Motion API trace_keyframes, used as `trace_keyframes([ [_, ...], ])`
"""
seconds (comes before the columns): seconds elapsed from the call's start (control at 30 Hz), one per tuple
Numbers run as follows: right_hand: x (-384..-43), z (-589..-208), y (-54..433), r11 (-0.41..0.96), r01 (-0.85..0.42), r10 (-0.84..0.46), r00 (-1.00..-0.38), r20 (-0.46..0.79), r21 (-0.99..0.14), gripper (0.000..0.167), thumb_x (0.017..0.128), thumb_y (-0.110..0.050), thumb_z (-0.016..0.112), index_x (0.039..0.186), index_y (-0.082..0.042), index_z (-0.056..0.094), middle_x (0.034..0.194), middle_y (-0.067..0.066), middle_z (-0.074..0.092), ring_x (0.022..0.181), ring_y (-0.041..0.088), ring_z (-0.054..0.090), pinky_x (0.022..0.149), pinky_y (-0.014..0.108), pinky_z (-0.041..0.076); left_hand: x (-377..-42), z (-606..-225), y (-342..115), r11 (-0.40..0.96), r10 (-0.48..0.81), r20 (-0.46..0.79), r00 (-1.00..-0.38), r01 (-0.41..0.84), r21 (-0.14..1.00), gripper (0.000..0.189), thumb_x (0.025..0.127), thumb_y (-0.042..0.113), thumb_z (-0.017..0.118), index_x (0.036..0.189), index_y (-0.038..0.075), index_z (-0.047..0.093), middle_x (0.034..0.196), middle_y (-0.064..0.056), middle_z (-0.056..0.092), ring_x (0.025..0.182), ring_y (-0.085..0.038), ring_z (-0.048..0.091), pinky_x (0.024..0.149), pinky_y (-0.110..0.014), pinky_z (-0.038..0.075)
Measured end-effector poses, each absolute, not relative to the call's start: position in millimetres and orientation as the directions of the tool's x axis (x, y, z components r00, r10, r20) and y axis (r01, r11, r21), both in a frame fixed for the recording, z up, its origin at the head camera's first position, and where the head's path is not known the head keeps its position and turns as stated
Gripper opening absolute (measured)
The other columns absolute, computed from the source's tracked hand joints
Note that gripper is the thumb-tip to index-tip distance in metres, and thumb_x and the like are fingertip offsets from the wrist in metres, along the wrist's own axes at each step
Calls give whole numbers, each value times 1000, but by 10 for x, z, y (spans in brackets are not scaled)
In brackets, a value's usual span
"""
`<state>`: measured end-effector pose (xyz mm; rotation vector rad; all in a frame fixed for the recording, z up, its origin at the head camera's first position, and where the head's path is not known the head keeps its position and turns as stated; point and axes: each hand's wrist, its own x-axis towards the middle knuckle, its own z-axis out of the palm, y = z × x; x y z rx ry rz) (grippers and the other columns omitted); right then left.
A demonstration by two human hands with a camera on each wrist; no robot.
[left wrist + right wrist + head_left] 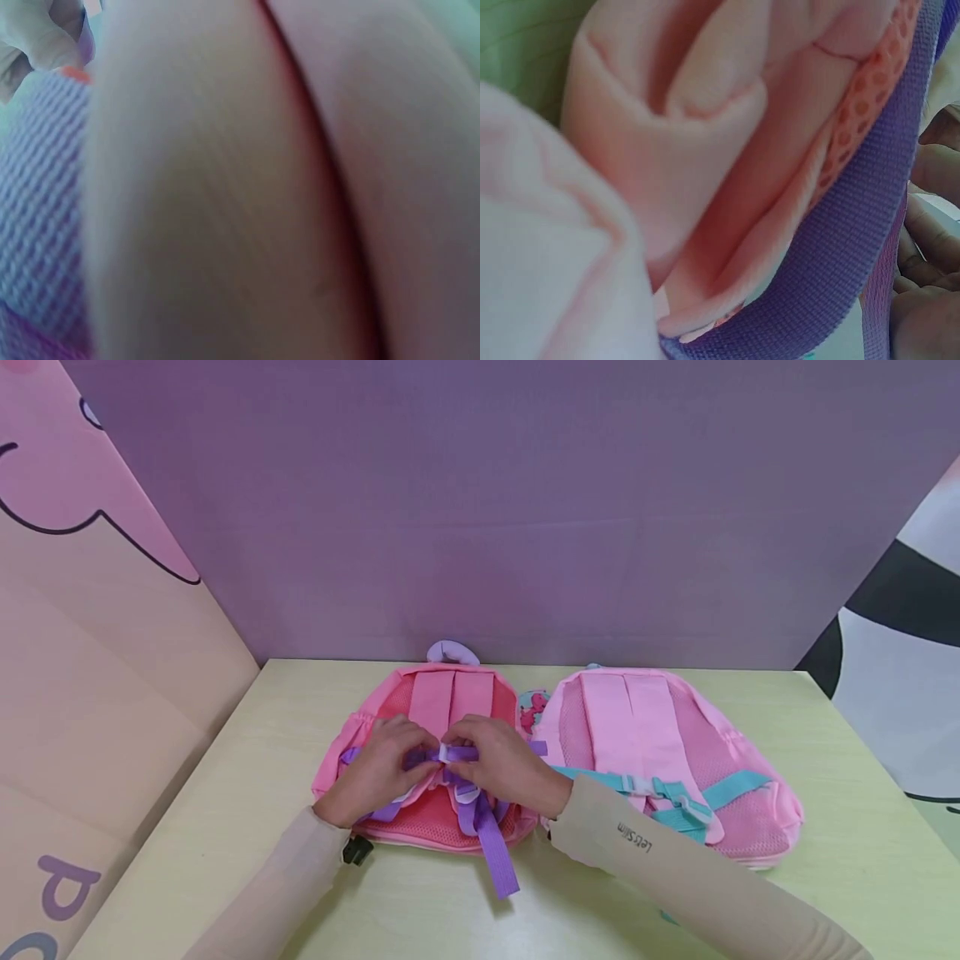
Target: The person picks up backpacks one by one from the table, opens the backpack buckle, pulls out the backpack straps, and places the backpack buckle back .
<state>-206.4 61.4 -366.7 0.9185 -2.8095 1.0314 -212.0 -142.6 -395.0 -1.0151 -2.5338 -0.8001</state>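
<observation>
A coral-pink backpack [480, 839] lies on the table with its strap side up. Over its middle, purple webbing meets at a small white buckle [444, 753]. From the left, my left hand [378, 768] pinches the purple strap beside the buckle between thumb and fingers. Opposite it, my right hand [502, 764] pinches the buckle's right side and its purple strap [465, 753]. A loose purple strap end [497, 856] hangs toward the front. Blurred skin fills most of the left wrist view. Purple webbing [840, 262] and pink fabric [652, 172] dominate the right wrist view.
To the right lies a lighter pink backpack [637, 710] with turquoise straps [735, 789] fastened by a pale buckle [639, 785]. A black object [357, 850] is at my left wrist. Behind the table [225, 827] stands a purple panel [480, 527].
</observation>
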Motion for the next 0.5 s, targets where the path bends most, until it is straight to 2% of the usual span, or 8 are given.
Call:
trace_keyframes([
  [0.5,-2082,-3641,668,620,-536,-515,-829,219,-573,21,79,-14,77,99,-13,71,89,-5,64,83,11,61,74,27,48,-2128,-3959,-1425,600,550,462,-696,714,360,23,75,16,82,94,12,69,86,4,63,86,-10,48,80,-35,33],
])
